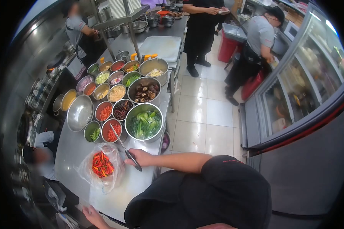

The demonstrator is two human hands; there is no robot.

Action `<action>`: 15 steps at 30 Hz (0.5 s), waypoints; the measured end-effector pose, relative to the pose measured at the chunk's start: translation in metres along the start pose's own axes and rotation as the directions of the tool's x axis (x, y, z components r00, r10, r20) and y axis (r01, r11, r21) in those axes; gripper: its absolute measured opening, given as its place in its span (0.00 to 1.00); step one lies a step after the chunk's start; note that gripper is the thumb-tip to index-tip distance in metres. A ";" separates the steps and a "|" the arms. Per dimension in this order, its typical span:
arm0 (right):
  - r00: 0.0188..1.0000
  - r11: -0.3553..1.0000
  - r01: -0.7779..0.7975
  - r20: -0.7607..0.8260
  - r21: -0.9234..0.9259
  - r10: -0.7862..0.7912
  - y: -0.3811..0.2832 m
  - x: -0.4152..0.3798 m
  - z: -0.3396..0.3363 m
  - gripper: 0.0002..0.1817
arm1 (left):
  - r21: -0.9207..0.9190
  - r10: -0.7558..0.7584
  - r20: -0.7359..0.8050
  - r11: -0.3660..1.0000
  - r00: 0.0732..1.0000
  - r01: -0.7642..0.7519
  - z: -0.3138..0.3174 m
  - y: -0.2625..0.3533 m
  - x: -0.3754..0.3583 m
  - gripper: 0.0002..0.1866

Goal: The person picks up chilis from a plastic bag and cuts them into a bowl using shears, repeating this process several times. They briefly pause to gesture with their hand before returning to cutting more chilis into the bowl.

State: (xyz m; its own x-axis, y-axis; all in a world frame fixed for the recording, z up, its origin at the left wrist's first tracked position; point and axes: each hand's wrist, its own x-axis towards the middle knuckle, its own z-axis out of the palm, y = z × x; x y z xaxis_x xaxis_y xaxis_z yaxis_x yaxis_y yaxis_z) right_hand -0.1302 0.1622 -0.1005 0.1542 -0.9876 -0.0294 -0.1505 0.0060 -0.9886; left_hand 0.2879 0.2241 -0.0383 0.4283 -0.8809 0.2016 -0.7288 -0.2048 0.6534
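My right hand (138, 157) is closed round the black handle of a long knife (122, 143), whose blade points up and left over a bowl of chopped red pepper (112, 131). Left of that hand, an open clear plastic bag (116, 168) holds whole red chillies (102, 164) on a white board (132, 181). My left hand (91, 213) is low in the view near the table's front edge, with nothing visible in it and its fingers partly out of clear sight.
Beyond the bag stand a bowl of leafy greens (143, 121), a mushroom bowl (144, 91), an empty steel bowl (80, 113) and several smaller ones. Other people stand at the left and back. A glass-door fridge (294, 87) is at the right.
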 end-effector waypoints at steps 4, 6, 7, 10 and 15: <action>0.999 1.000 -0.030 0.015 0.001 0.030 -0.002 0.001 -0.001 0.23 | -0.289 0.174 0.160 0.949 0.972 -0.122 0.018 0.073 0.004 0.16; 1.000 1.000 -0.003 -0.005 -0.009 0.003 0.001 0.002 0.000 0.23 | -0.224 0.303 0.245 0.942 0.921 -0.250 0.031 0.110 0.000 0.12; 1.000 1.000 0.011 -0.016 -0.014 -0.011 0.003 0.002 0.001 0.23 | -0.196 0.363 0.290 0.928 0.886 -0.316 0.038 0.127 -0.001 0.11; 0.999 0.999 0.042 -0.028 -0.031 -0.043 0.009 0.005 0.003 0.22 | -0.050 0.430 0.438 0.889 0.789 -0.456 0.062 0.169 0.000 0.08; 1.000 1.000 -0.006 0.004 0.024 0.006 0.002 0.001 -0.001 0.22 | 0.184 0.336 0.570 0.837 0.750 -0.515 0.112 0.163 0.024 0.10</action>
State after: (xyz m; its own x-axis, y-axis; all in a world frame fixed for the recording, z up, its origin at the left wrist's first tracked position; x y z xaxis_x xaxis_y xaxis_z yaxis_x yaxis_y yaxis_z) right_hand -0.1313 0.1608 -0.1024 0.1572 -0.9869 -0.0359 -0.1276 0.0157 -0.9917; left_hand 0.1197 0.1215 -0.0085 -0.2280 -0.9726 -0.0453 -0.9290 0.2034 0.3093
